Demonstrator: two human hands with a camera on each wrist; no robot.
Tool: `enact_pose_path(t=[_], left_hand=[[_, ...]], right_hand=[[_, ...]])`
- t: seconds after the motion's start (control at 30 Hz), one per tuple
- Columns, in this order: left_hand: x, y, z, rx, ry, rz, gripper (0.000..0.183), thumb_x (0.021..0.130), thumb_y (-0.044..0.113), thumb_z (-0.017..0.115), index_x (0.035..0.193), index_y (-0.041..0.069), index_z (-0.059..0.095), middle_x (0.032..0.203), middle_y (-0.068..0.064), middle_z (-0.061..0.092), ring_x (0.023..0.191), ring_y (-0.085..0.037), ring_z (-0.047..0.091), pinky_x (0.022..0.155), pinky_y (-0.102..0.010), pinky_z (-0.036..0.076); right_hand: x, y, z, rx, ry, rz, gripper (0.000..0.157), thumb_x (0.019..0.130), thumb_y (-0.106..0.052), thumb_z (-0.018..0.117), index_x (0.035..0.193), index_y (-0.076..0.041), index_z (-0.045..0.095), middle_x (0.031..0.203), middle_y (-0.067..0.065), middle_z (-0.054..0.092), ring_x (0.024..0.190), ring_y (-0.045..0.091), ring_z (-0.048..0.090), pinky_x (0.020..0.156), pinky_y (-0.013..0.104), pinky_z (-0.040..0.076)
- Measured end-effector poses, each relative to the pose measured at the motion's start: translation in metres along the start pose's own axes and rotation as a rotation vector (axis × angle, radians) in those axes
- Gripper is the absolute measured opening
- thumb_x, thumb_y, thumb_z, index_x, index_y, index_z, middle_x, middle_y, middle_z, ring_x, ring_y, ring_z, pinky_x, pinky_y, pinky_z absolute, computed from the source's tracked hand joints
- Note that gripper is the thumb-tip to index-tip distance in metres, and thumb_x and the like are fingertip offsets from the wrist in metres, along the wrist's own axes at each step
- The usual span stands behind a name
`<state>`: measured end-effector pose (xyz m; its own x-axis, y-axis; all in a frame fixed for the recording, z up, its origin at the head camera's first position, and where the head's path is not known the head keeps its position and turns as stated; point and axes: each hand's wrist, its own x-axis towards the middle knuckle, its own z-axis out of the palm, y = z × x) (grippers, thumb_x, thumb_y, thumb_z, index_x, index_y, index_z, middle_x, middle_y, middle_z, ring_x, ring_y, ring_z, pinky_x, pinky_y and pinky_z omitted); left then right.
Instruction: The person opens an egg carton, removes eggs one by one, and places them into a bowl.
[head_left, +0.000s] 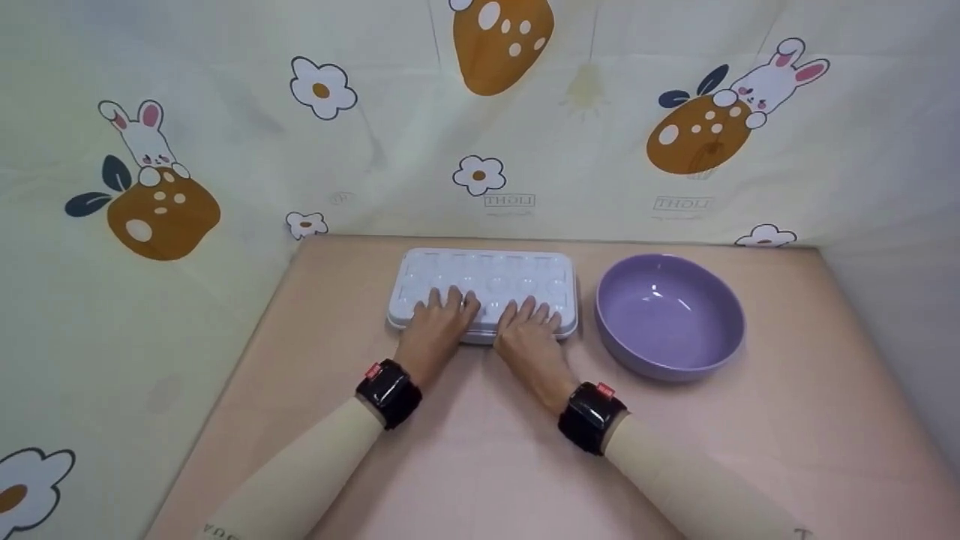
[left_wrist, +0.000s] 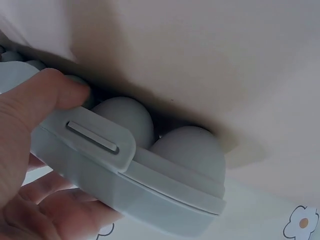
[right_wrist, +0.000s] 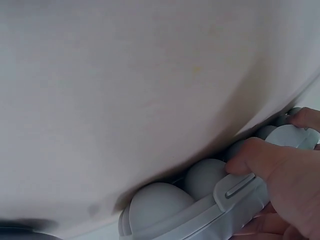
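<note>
A pale grey-white lidded egg box [head_left: 491, 274] sits near the back of the table, its lid down. My left hand [head_left: 437, 326] grips the left half of its front edge, fingers spread over the lid. In the left wrist view the thumb [left_wrist: 55, 92] lies beside a slotted latch [left_wrist: 92, 137], above the rounded egg cups [left_wrist: 192, 147] of the base. On the right half, my right hand [head_left: 529, 341] holds the same edge, its thumb [right_wrist: 252, 155] against the other latch [right_wrist: 235, 190]. The inside of the box is hidden.
To the right of the box stands a purple bowl [head_left: 671, 315] with nothing seen inside. A pinkish cloth covers the table [head_left: 480, 465]. Printed fabric walls [head_left: 405, 172] with rabbits and flowers rise behind and at the sides.
</note>
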<state>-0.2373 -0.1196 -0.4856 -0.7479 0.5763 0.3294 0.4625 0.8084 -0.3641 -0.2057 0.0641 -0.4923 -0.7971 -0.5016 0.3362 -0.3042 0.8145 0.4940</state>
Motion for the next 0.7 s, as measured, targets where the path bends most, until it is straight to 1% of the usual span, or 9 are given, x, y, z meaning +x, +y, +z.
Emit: enact_pose_path(t=[0.1,0.2,0.37,0.6,0.7], left_hand=[[0.0,0.0024,0.0011,0.057,0.009,0.011,0.035,0.102,0.004,0.065,0.137,0.004,0.058,0.127,-0.022,0.067,0.108,-0.042,0.073,0.075,-0.047,0.066],[0.0012,0.0043,0.0021,0.09,0.019,0.016,0.033,0.104,0.006,0.063,0.136,0.004,0.058,0.126,-0.021,0.068,0.107,-0.04,0.073,0.075,-0.047,0.066],[0.0012,0.0057,0.005,0.091,0.012,0.022,0.034,0.104,0.007,0.062,0.137,0.004,0.057,0.128,-0.021,0.068,0.108,-0.041,0.072,0.077,-0.047,0.066],[0.0004,0.0069,0.0058,0.098,0.024,0.016,0.032,0.104,0.007,0.061,0.136,0.003,0.057,0.128,-0.021,0.068,0.109,-0.043,0.072,0.078,-0.05,0.065],[0.001,0.0076,0.0055,0.089,0.016,0.013,0.033,0.104,0.005,0.06,0.137,0.002,0.057,0.129,-0.022,0.067,0.111,-0.044,0.072,0.08,-0.052,0.065]], right_hand=[[0.0004,0.0003,0.0006,0.0,0.01,-0.005,0.033,0.107,-0.008,0.054,0.132,0.01,0.067,0.12,0.033,0.072,0.098,0.043,0.078,0.075,0.053,0.065],[-0.0001,0.0006,0.0014,-0.021,0.023,-0.001,0.034,0.106,-0.008,0.054,0.131,0.01,0.068,0.119,0.032,0.073,0.097,0.043,0.078,0.074,0.053,0.065],[0.0004,-0.0004,0.0027,-0.013,0.025,0.005,0.033,0.105,-0.006,0.055,0.13,0.011,0.068,0.119,0.032,0.073,0.097,0.043,0.078,0.074,0.054,0.065],[0.0029,-0.0025,0.0035,0.006,0.027,0.009,0.032,0.108,-0.007,0.053,0.129,0.012,0.068,0.118,0.033,0.072,0.097,0.045,0.077,0.074,0.055,0.064],[0.0035,-0.0032,0.0038,0.01,0.032,0.015,0.032,0.108,-0.007,0.053,0.128,0.012,0.068,0.118,0.033,0.072,0.097,0.046,0.077,0.073,0.055,0.064]])
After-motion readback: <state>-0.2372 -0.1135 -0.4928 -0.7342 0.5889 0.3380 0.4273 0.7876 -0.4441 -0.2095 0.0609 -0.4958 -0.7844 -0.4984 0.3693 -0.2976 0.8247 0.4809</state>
